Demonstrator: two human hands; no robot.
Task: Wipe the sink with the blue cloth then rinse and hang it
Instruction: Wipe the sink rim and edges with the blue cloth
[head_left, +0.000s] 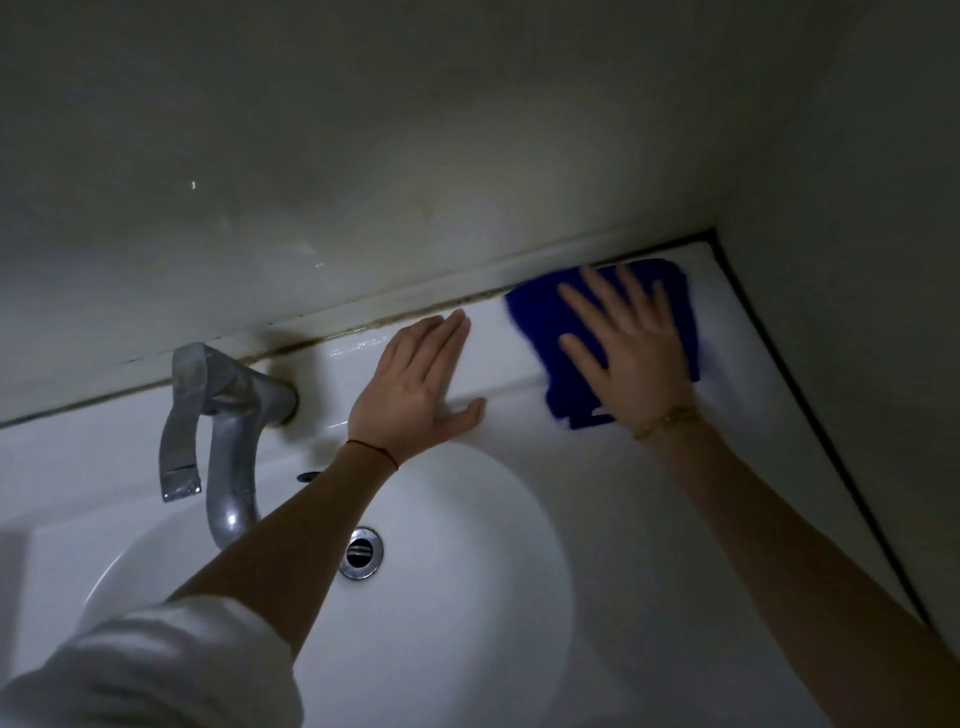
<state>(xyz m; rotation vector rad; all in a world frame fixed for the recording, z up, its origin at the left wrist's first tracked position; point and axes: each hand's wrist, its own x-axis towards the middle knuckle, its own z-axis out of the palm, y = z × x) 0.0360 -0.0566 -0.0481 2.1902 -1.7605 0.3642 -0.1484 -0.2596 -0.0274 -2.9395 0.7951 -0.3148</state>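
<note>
The blue cloth (540, 322) lies flat on the back right ledge of the white sink (597, 493), close to the wall corner. My right hand (631, 348) presses down on it with fingers spread and straight. My left hand (415, 389) rests flat on the ledge just left of the cloth, fingers together, thumb out toward the basin rim. It holds nothing and does not touch the cloth.
A dull metal tap (228, 426) rises at the back left, its spout bending over the basin. The metal drain (362, 552) sits at the basin's bottom. A grimy seam (363, 325) runs between sink and wall. A dark-edged side wall (831, 441) bounds the sink's right.
</note>
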